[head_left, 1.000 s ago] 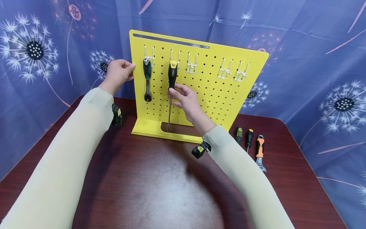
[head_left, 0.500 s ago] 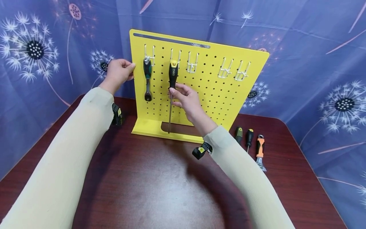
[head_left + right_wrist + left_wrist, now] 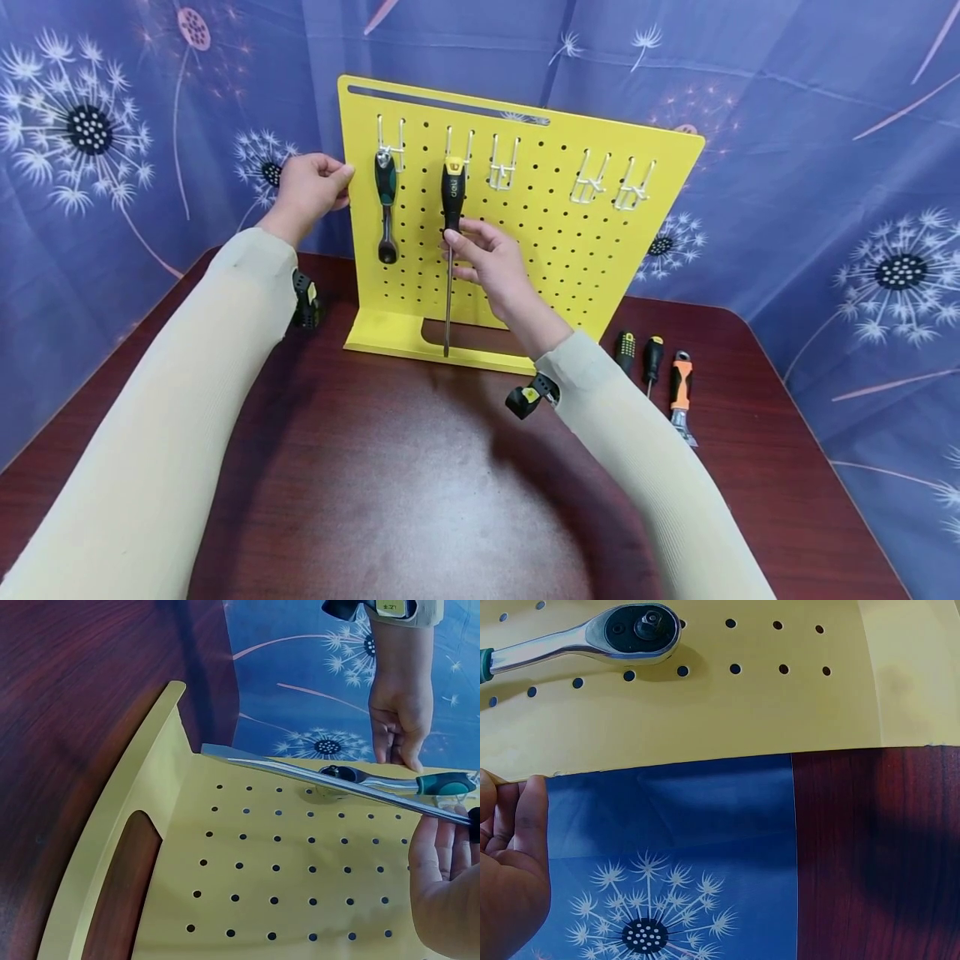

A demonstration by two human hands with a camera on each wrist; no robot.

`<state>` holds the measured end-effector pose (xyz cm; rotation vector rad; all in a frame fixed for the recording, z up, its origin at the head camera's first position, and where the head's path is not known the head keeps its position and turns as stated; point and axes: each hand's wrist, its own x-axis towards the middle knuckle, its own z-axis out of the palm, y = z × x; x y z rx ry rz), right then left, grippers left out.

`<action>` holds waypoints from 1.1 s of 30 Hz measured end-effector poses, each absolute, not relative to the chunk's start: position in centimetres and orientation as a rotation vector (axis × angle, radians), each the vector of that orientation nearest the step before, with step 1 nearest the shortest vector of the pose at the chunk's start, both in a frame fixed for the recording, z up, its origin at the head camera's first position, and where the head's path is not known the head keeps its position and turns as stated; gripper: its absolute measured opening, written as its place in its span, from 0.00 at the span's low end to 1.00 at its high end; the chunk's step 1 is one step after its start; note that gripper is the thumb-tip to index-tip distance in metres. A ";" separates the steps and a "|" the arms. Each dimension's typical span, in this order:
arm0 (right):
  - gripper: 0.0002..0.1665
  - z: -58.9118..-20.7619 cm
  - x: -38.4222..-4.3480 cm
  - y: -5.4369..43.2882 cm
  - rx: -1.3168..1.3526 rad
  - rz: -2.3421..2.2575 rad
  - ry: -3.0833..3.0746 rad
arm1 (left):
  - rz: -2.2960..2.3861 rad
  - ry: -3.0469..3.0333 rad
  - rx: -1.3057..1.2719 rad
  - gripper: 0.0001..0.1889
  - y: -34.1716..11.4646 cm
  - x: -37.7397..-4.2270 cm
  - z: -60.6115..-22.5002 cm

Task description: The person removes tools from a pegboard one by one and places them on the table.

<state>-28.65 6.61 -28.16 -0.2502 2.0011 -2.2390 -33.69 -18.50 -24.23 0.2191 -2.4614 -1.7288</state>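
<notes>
My left hand pinches the left edge of the yellow pegboard between thumb and fingers. A long flathead screwdriver, black-handled with a yellow top, stands upright before the board, its head at a white hook. With my right hand I pinch it where the handle meets the shaft. In the right wrist view the shaft slants out from the board, flat tip foremost. A green-handled ratchet wrench hangs from the leftmost hook, beside my left hand; its head shows in the left wrist view.
Three bare white hooks sit further right on the board. On the table's right side lie a black-and-yellow handled tool, a shorter screwdriver and an orange-handled scraper. A blue dandelion curtain hangs behind the table.
The screwdriver's tip has swung slightly outward and down, away from the board. My right hand has barely shifted, and my left hand stays on the board's edge.
</notes>
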 end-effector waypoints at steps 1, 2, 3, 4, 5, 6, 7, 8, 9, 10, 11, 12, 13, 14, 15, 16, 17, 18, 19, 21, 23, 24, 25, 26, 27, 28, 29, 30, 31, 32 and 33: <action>0.24 -28.1 -28.6 6.6 -0.248 -2.240 1.999 | -1.730 -2.461 0.218 0.12 -18.5 -33.7 -24.2; 0.24 -28.1 -28.6 6.6 -0.247 -2.241 1.996 | -1.736 -2.458 0.218 0.12 -18.5 -33.6 -24.3; 0.24 -28.1 -28.5 6.6 -0.245 -2.242 1.995 | -1.738 -2.456 0.219 0.12 -18.6 -33.6 -24.3; 0.24 -28.1 -28.5 6.6 -0.246 -2.241 1.995 | -1.739 -2.454 0.219 0.11 -18.6 -33.6 -24.3; 0.24 -28.1 -28.4 6.6 -0.246 -2.242 1.992 | -1.745 -2.450 0.219 0.11 -18.6 -33.6 -24.3; 0.24 -28.1 -28.4 6.6 -0.245 -2.243 1.991 | -1.747 -2.446 0.217 0.11 -18.6 -33.6 -24.3; 0.24 -28.1 -28.4 6.6 -0.244 -2.243 1.990 | -1.751 -2.441 0.216 0.11 -18.6 -33.6 -24.4; 0.24 -28.1 -28.4 6.6 -0.242 -2.244 1.990 | -1.755 -2.436 0.215 0.11 -18.6 -33.6 -24.4; 0.24 -28.1 -28.4 6.7 -0.239 -2.244 1.991 | -1.753 -2.435 0.214 0.11 -18.6 -33.6 -24.4; 0.24 -28.1 -28.3 6.7 -0.238 -2.244 1.991 | -1.756 -2.434 0.213 0.11 -18.6 -33.6 -24.4; 0.24 -28.0 -28.3 6.7 -0.237 -2.244 1.993 | -1.757 -2.433 0.215 0.11 -18.6 -33.6 -24.4; 0.24 -28.0 -28.3 6.7 -0.235 -2.244 1.994 | -1.758 -2.431 0.215 0.11 -18.6 -33.6 -24.4; 0.24 -28.0 -28.3 6.7 -0.235 -2.244 1.995 | -1.760 -2.431 0.216 0.11 -18.6 -33.7 -24.4; 0.24 -28.0 -28.3 6.7 -0.235 -2.244 1.995 | -1.761 -2.431 0.218 0.11 -18.6 -33.7 -24.4; 0.24 -28.0 -28.3 6.7 -0.237 -2.244 1.996 | -1.763 -2.431 0.218 0.11 -18.6 -33.6 -24.4; 0.24 -28.0 -28.3 6.7 -0.238 -2.243 1.998 | -1.765 -2.430 0.219 0.11 -18.6 -33.6 -24.4; 0.24 -28.0 -28.2 6.7 -0.238 -2.243 2.001 | -1.768 -2.428 0.218 0.11 -18.6 -33.7 -24.4; 0.24 -28.0 -28.2 6.7 -0.239 -2.243 2.004 | -1.775 -2.424 0.218 0.11 -18.6 -33.6 -24.4; 0.24 -28.0 -28.2 6.7 -0.240 -2.241 2.008 | -1.775 -2.424 0.217 0.11 -18.6 -33.6 -24.4; 0.24 -28.0 -28.1 6.8 -0.241 -2.234 2.018 | -1.776 -2.420 0.214 0.11 -18.6 -33.6 -24.4; 0.24 -28.0 -28.0 6.8 -0.244 -2.230 2.019 | -1.775 -2.419 0.212 0.11 -18.6 -33.6 -24.4; 0.24 -28.1 -28.0 6.8 -0.246 -2.230 2.015 | -1.774 -2.419 0.211 0.11 -18.6 -33.6 -24.4; 0.24 -28.1 -27.9 6.8 -0.248 -2.232 2.010 | -1.771 -2.420 0.211 0.11 -18.6 -33.6 -24.4; 0.24 -28.1 -27.9 6.9 -0.250 -2.235 2.005 | -1.770 -2.419 0.212 0.11 -18.6 -33.6 -24.4; 0.24 -28.2 -27.9 6.9 -0.255 -2.239 1.998 | -1.772 -2.418 0.212 0.11 -18.6 -33.6 -24.4; 0.24 -28.2 -27.8 6.9 -0.259 -2.244 1.992 | -1.772 -2.416 0.214 0.11 -18.6 -33.6 -24.3; 0.24 -28.2 -27.8 6.9 -0.263 -2.248 1.989 | -1.773 -2.415 0.215 0.11 -18.6 -33.6 -24.3; 0.23 -28.3 -27.7 6.9 -0.268 -2.248 1.987 | -1.771 -2.415 0.217 0.11 -18.5 -33.6 -24.3; 0.23 -28.3 -27.7 6.9 -0.274 -2.247 1.987 | -1.770 -2.415 0.219 0.11 -18.5 -33.6 -24.3; 0.23 -28.3 -27.6 6.9 -0.280 -2.246 1.986 | -1.770 -2.413 0.219 0.11 -18.5 -33.6 -24.3; 0.23 -28.4 -27.6 6.9 -0.285 -2.245 1.984 | -1.768 -2.414 0.217 0.11 -18.5 -33.6 -24.3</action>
